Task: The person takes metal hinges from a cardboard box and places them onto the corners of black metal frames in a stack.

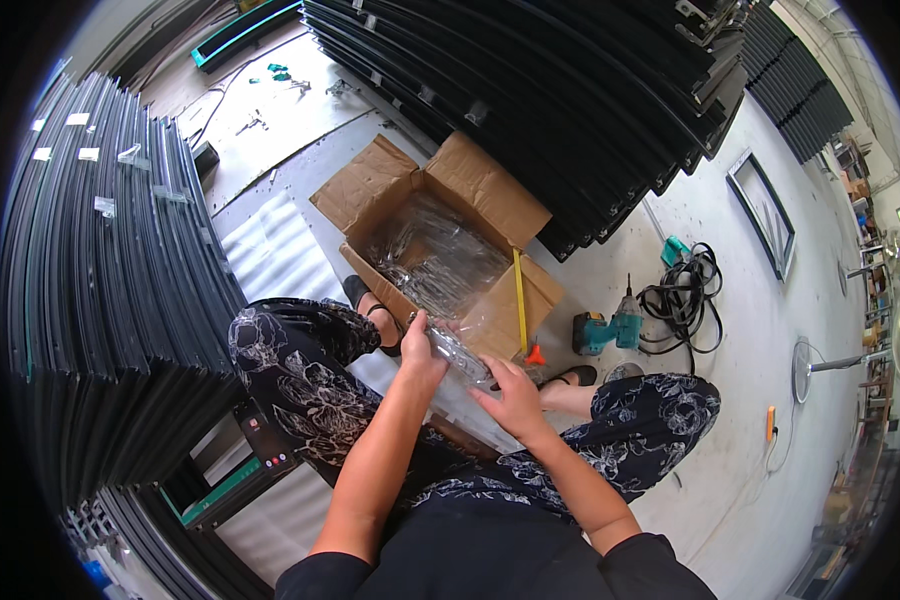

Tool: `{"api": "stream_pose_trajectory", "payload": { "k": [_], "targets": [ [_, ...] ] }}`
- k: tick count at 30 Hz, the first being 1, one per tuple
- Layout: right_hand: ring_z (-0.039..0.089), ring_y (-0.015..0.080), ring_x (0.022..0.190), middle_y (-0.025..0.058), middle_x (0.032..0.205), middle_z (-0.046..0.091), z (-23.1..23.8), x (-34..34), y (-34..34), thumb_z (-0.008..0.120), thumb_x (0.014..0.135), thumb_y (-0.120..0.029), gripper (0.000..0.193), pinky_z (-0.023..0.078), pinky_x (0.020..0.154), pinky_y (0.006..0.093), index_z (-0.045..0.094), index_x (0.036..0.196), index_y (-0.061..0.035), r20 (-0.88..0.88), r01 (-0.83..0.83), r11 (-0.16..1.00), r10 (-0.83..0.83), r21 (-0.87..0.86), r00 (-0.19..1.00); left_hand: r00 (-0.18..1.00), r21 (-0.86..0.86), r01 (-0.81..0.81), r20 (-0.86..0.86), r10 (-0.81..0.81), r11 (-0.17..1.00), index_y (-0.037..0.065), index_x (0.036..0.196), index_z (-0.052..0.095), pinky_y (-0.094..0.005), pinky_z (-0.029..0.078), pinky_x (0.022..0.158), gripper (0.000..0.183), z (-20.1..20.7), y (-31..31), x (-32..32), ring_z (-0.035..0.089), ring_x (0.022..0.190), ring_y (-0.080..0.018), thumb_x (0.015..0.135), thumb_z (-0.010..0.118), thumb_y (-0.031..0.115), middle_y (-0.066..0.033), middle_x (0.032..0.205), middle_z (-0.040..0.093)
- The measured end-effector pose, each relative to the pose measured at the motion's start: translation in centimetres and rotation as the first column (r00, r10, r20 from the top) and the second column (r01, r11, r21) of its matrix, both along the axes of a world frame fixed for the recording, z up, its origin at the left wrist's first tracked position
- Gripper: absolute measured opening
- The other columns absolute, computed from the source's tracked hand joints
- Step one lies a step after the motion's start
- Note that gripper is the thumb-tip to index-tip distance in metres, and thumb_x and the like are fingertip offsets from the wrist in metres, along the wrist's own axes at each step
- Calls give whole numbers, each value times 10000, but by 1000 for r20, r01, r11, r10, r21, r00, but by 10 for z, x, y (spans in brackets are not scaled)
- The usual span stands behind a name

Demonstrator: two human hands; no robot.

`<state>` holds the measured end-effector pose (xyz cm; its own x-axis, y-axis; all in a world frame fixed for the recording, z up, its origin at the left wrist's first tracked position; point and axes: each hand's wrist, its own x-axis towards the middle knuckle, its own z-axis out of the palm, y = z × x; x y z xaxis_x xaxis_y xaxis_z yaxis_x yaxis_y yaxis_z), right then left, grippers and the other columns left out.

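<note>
A clear plastic bag (458, 357) with shiny metal pieces inside is held in front of me, between my two hands. My left hand (425, 357) closes around its left end, thumb on top. At the other end, my right hand (513, 400) grips the plastic with fingers and thumb. Just beyond the bag stands an open cardboard box (375, 190), its flaps folded out. Inside lie several clear-wrapped metal parts (430, 265). What exactly the metal pieces are is too small to tell.
Stacks of black frames rise at the left (120, 260) and far side (530, 90). Right of the box lie a yellow strip (520, 300) with an orange end, a teal cordless driver (610, 330) and a coiled black cable (682, 300). Farther right are a black rectangular frame (738, 187) and a fan (801, 370).
</note>
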<state>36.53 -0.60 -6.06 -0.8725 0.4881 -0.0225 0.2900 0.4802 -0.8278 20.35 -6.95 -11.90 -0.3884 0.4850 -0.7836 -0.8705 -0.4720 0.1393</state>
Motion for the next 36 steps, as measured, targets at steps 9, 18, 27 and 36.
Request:
{"api": "stream_pose_trajectory", "payload": {
  "k": [9,18,27,36],
  "targets": [
    [592,239,811,70,887,630,34,-3,15,623,737,-141,285,483,657,338,600,1009,-59,27,-157,790,175,593,984,994,-6,34,107,-33,999,-30,900,463,-466,470,826,394,5,-4,-4,550,887,-333,918,446,364,-187,914,556],
    [568,244,781,59,834,589,57,-14,21,632,737,-123,148,466,631,345,568,859,-71,-107,-204,801,315,563,943,981,-19,-19,195,23,1000,-30,934,459,-498,456,818,412,0,-3,-5,535,869,-344,922,414,380,-223,970,550],
    [557,267,687,80,781,573,117,-16,26,664,678,-33,162,453,589,344,557,798,-52,-175,-196,810,342,553,923,950,186,-29,311,-31,982,-2,842,459,-362,479,633,314,7,-7,-14,522,698,-241,889,471,308,-124,769,517],
    [545,314,655,119,751,565,99,42,82,616,720,-41,91,428,572,389,552,785,-44,-18,94,777,-106,622,994,982,365,-184,106,156,913,76,724,465,-284,433,515,229,-2,-15,-34,458,569,-160,868,523,244,-21,633,447]
  ]
}}
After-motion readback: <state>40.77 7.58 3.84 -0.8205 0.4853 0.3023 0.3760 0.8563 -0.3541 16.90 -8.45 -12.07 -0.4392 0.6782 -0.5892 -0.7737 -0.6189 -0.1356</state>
